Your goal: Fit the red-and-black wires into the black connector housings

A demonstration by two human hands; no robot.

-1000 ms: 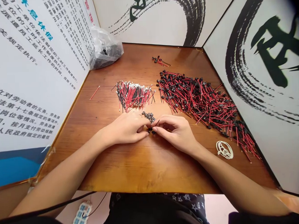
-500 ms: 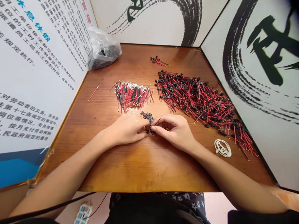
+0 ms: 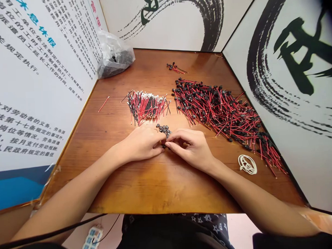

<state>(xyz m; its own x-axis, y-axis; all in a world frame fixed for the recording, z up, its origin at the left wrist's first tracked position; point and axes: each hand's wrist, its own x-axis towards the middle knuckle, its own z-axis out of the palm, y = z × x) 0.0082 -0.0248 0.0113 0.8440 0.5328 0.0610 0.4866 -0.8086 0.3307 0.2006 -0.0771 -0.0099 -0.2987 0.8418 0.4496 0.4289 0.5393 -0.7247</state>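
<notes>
My left hand (image 3: 146,143) rests on the table with thumb and forefinger pinched together. A small black plastic connector housing (image 3: 164,146) shows at its fingertips. Facing it from the right, my right hand (image 3: 192,147) is closed in a pinch, its fingertips meeting those of the left. Whatever it pinches is hidden by the fingers. Just beyond the fingertips lies a small pile of black connector housings (image 3: 164,129), partly covered by both hands. Behind my left hand is a bundle of red and black wires (image 3: 147,106) with bright metal ends.
A large heap of red and black wires with black connectors (image 3: 217,104) covers the table's right side. A few similar wires (image 3: 177,68) lie farther back. One red wire (image 3: 103,104), a plastic bag (image 3: 116,57) and a coil of white cord (image 3: 247,164) are also there. Panels (image 3: 173,22) enclose the table.
My right hand has shifted slightly left, its fingertips closer to the left ones. A dark strand seen at its fingers earlier no longer shows. My left hand has stayed in place.
</notes>
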